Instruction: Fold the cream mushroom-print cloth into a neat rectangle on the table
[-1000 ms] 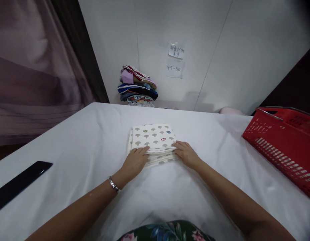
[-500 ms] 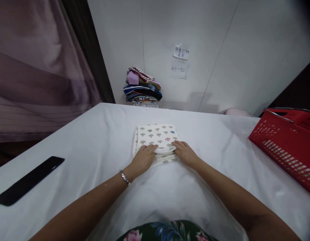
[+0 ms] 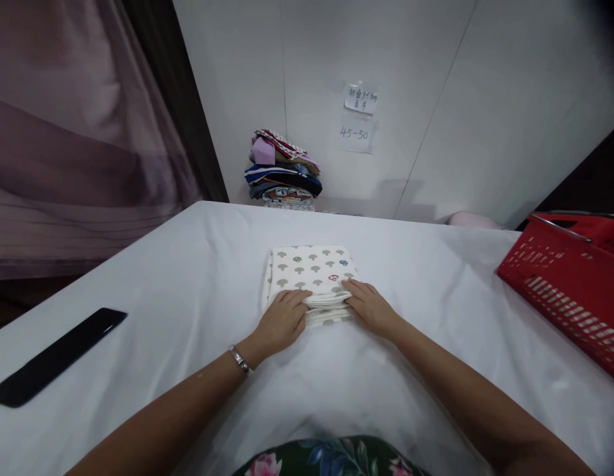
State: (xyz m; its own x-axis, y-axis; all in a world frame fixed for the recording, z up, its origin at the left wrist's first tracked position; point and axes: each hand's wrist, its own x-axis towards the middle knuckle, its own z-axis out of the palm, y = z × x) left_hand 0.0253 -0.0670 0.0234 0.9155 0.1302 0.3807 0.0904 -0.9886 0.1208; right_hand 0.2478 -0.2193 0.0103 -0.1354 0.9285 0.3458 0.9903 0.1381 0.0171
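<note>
A folded white cloth [image 3: 314,268] printed with grey mushrooms, and a few coloured ones, lies in several layers on the white-covered table. My left hand [image 3: 283,320] grips its near edge at the left corner, fingers on top and the thumb out of sight. At the right corner of the same edge, my right hand [image 3: 370,307] holds the cloth in the same way. Between the two hands the stacked fold edges show, with the lowest layer sticking out slightly toward me. A silver bracelet [image 3: 241,359] circles my left wrist.
A red plastic basket [image 3: 565,284] with a metal handle stands at the right. To the left lies a flat black object [image 3: 59,357]. Folded fabrics are piled [image 3: 284,165] beyond the table's far edge, against a wall with two paper notes [image 3: 359,116]. A curtain [image 3: 79,145] hangs at left.
My left hand has shifted slightly toward me along the cloth's near edge. The cloth and my right hand have stayed almost in place; the view has moved a little.
</note>
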